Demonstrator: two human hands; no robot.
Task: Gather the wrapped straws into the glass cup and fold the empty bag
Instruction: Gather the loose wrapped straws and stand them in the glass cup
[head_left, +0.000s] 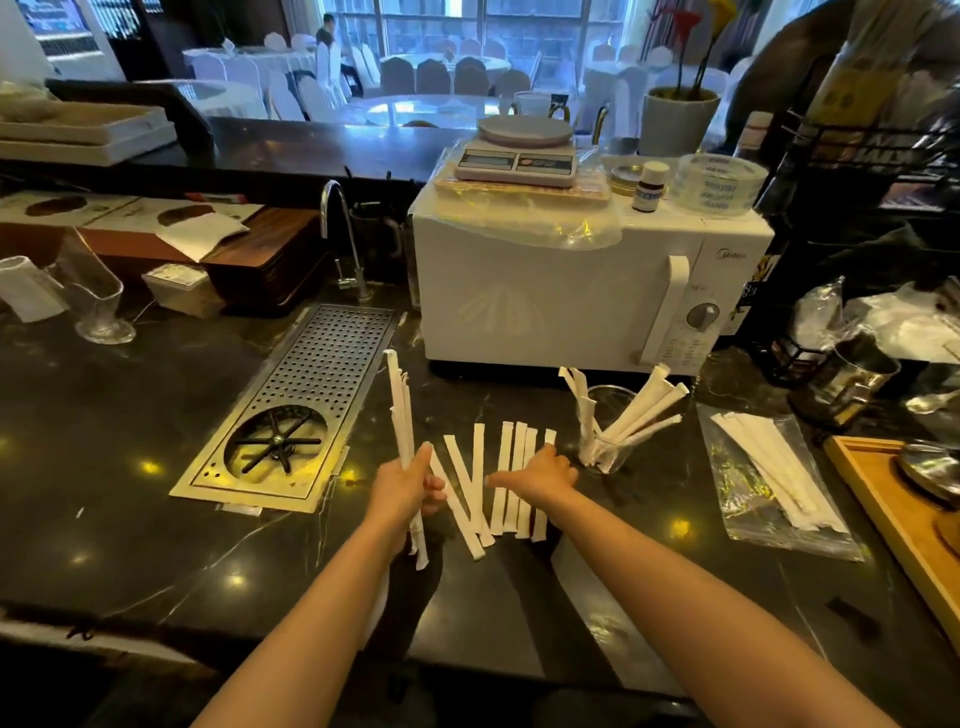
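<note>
Two hands: left hand grips straws; seven straws lie loose.

Both bare forearms reach forward from the near edge, converging toward the middle. The left hand is curled into a fist-like grip — fingers wrapped, thumb pointing far. The right hand lies palm down, fingers extended flat toward the left — nothing clasped in it.

Left hand grips straw bundle; right hand flat on loose straws.
</note>
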